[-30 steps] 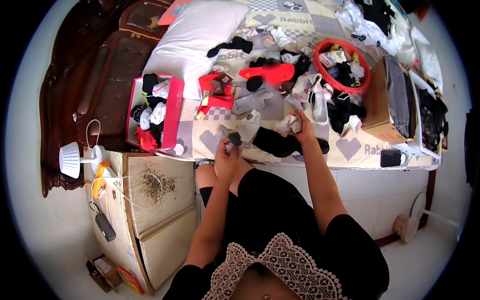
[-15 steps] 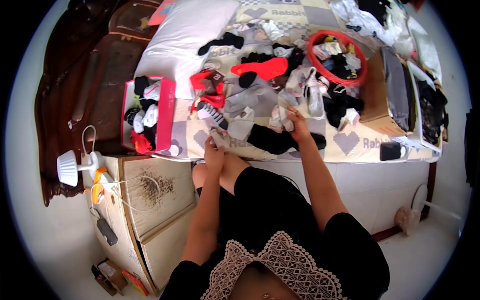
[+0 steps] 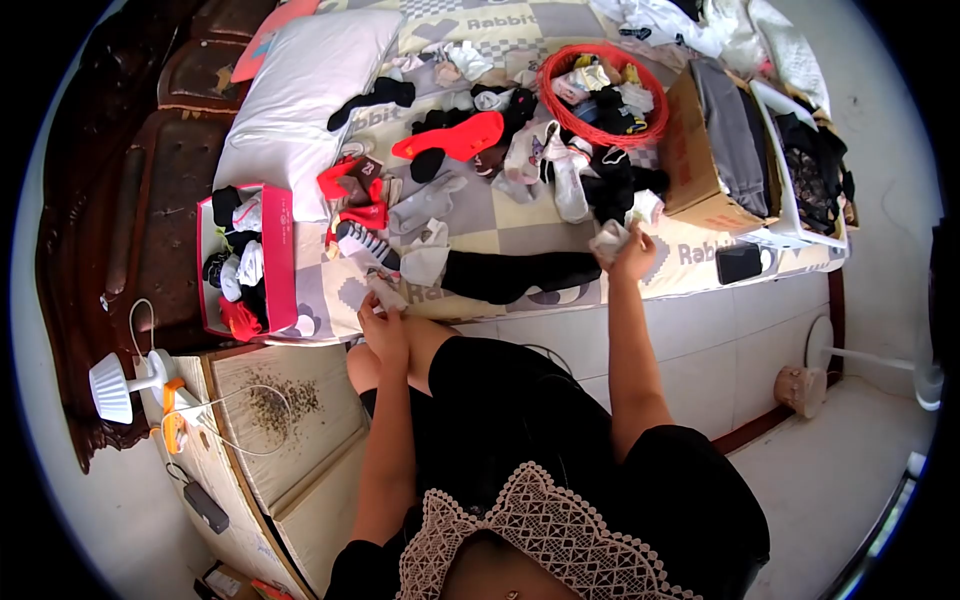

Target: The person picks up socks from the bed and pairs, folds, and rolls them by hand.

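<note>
At the bed's near edge my left hand (image 3: 383, 328) is closed on a pale sock (image 3: 388, 293). Farther right, my right hand (image 3: 632, 256) grips a whitish sock (image 3: 608, 241) just above the bedding. Between them a long black sock (image 3: 520, 276) lies stretched out, with a white sock (image 3: 426, 256) at its left end. A striped sock (image 3: 364, 243) lies beyond my left hand, near a grey sock (image 3: 427, 204) and red socks (image 3: 362, 214). A big red sock (image 3: 458, 138) is farther back. Beyond my right hand are black and white socks (image 3: 572, 190) in a pile.
A pink box (image 3: 281, 262) of socks stands left, below a white pillow (image 3: 310, 95). A red basket (image 3: 547, 100) with socks sits back right, beside a cardboard box (image 3: 692, 150) of clothes. A black flat object (image 3: 739, 263) lies at the edge; a lamp (image 3: 110, 388) is left.
My right hand has moved right with the whitish sock, past the black sock's end. My left hand still holds the pale sock near the edge. The whole view has shifted, so the bed appears farther left.
</note>
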Available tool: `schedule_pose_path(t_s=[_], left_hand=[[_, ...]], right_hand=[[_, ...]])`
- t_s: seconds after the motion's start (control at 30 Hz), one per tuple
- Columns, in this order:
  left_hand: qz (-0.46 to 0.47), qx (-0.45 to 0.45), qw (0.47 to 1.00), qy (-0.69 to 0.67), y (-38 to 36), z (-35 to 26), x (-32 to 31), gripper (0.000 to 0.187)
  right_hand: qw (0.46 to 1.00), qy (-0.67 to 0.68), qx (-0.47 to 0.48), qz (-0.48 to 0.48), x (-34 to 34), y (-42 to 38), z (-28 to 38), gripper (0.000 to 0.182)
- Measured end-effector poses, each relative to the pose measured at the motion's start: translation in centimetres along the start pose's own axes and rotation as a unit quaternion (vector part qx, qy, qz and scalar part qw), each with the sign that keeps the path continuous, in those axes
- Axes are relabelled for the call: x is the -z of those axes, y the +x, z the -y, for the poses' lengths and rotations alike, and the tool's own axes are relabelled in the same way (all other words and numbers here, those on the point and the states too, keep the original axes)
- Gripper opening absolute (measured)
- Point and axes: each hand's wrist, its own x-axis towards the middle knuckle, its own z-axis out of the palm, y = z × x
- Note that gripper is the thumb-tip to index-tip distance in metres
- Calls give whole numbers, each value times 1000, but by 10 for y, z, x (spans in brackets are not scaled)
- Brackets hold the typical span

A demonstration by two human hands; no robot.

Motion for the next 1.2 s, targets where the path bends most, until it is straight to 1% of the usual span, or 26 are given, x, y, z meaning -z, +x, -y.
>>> schedule_pose_path(t_s=[0.03,0.07,0.23,0.27,0.33,0.37,0.43,0.47,0.5,0.53,0.57,0.6,0.63,0.67,0.7,0.77,0.83,0.87,0.93,0.97,1.0,1.03,1.07,1.13,1.17,1.2], left_hand=[[-11,-14,1000,8,0,2,-1,44],[-11,-15,1000,7,0,5,-1,44],[-44,-18,998,-28,-5,5,2,40],[-46,-17,998,-30,-9,3,3,40],[-185,-197,948,167,-19,-6,8,40],[-190,-192,948,169,-24,-5,5,40],[-32,-142,989,-12,-39,0,-2,36],[103,-67,985,-117,-46,-17,4,38],[231,11,947,-222,-53,-41,10,40],[253,99,875,-401,-63,-53,4,40],[258,178,762,-566,-71,-63,-1,40],[239,187,762,-573,-75,-73,3,40],[277,228,681,-638,-76,-83,11,42],[311,259,592,-697,-76,-85,16,44],[293,261,591,-706,-77,-79,20,44],[272,271,688,-616,-79,-65,29,41],[241,274,684,-632,-80,-39,35,38],[232,272,694,-625,-81,-32,42,37],[199,265,733,-594,-84,-28,53,28],[189,267,730,-600,-86,-20,52,28],[151,223,869,-416,-88,-8,47,26],[106,168,958,-208,-86,-24,60,24],[15,9,998,-68,-90,-44,71,24],[50,26,998,-18,-86,-76,92,24],[90,40,995,36,-87,-81,94,25],[68,-12,998,-7,-87,-74,87,29]], right_hand=[[997,-16,-67,-18,8,12,1,30],[987,-34,-140,69,17,22,2,31],[957,-69,-160,231,9,36,18,29],[971,-86,-74,212,4,36,20,26],[960,-150,136,195,-7,31,28,21],[953,-120,144,238,-10,-4,59,19],[916,-144,172,333,-10,-65,99,14],[847,-167,341,372,-12,-89,107,13],[747,-180,499,401,-14,-112,109,13],[697,-191,510,467,-11,-138,105,13],[640,-201,517,531,-4,-164,99,14],[569,-240,507,601,4,-189,99,14],[490,-277,493,664,13,-210,98,14],[473,-274,492,678,20,-225,92,14],[456,-263,486,698,27,-237,83,14],[425,-250,479,726,32,-247,71,13],[476,-204,385,764,34,-247,65,10],[464,-204,383,772,33,-246,63,10],[559,-271,380,686,25,-241,61,13],[549,-272,381,692,21,-239,62,13],[609,-282,292,681,16,-237,63,18],[663,-290,200,660,10,-238,65,23],[658,-292,204,664,5,-240,68,23],[717,-129,-15,685,-5,-248,81,27],[714,-133,-13,687,-7,-253,86,27],[724,-61,-71,684,-9,-260,91,29]])
